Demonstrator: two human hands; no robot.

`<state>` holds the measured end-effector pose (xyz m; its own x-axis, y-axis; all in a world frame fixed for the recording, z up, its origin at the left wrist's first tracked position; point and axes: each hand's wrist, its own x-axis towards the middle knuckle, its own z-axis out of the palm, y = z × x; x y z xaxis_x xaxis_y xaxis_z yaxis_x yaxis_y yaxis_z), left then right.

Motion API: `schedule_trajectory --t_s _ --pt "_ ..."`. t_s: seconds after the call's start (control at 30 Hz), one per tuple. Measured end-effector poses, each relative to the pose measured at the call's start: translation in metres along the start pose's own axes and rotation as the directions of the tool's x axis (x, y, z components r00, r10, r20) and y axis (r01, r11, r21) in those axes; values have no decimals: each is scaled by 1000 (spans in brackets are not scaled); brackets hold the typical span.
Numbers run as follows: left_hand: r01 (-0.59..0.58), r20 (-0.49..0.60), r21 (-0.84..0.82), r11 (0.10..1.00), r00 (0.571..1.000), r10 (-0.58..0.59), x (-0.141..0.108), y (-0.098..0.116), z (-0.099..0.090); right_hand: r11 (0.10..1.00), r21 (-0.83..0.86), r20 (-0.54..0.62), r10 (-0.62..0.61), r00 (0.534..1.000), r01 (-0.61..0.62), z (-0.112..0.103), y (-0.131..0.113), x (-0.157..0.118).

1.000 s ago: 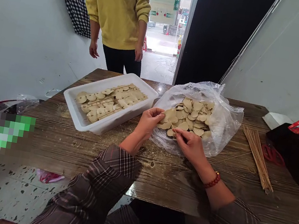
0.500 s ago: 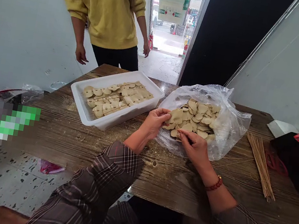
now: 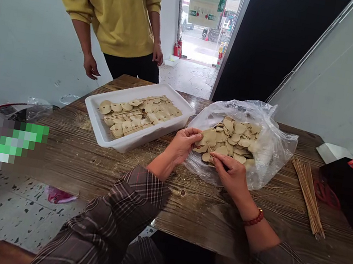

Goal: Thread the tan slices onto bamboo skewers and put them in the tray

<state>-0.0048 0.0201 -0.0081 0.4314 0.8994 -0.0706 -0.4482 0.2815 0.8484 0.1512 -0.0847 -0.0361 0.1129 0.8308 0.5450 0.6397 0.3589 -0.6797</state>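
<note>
Between the thumb and fingers of my left hand [image 3: 183, 146] is a thin, pale beige round slice [image 3: 208, 136]. My right hand [image 3: 230, 173] pinches a thin wooden skewer [image 3: 210, 149], its tip at the slice. Both hands are over the near edge of a clear plastic bag [image 3: 275, 154], which lies spread around a heap of similar loose slices [image 3: 237, 138]. To the left, a white plastic tub [image 3: 106, 141] contains several skewers threaded with slices [image 3: 131, 117]. The far end of the held skewer is hard to make out against the heap.
A bundle of bare skewers [image 3: 308, 198] lies on the wooden table [image 3: 103, 178] at right, beside red-handled scissors [image 3: 326, 194] and a black box [image 3: 340, 188] with red packets. Across the table stands a person in a yellow sweatshirt [image 3: 116, 7]. Behind is a glass door [image 3: 201, 31].
The person in yellow has shifted slightly left, with arms moved. My hands keep nearly the same pose, with the slice and skewer still held. The view has shifted a little.
</note>
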Motion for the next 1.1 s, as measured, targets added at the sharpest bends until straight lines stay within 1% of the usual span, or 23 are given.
schedule_trajectory --t_s 0.1,0.3,0.43,0.63,0.7,0.8,0.93,1.1 --pt "0 -9 -10 1000 1000 0 0 2 0 1000 0 5 6 1000 -6 0 -2 0" --pt "34 -32 -21 999 999 -35 -1 3 1 1000 -3 4 14 1000 -14 -1 -4 1" --pt "45 -15 -17 999 999 -45 0 -1 1 1000 5 6 1 1000 -1 -2 -4 2" --pt "29 23 8 1000 999 -29 0 -8 3 1000 12 -12 0 1000 0 -1 -3 1" --pt "10 27 33 999 1000 -11 -1 -8 4 999 13 -9 31 999 -31 0 -3 1" --pt "-47 7 90 995 999 47 -2 -7 5 997 3 14 77 997 -77 0 -3 1" --pt "-135 -9 166 977 990 138 -4 -4 7 996 9 26 91 995 -92 0 -5 2" --pt "-171 -17 258 951 983 181 -4 -4 9 991 18 25 129 991 -129 1 -5 3"
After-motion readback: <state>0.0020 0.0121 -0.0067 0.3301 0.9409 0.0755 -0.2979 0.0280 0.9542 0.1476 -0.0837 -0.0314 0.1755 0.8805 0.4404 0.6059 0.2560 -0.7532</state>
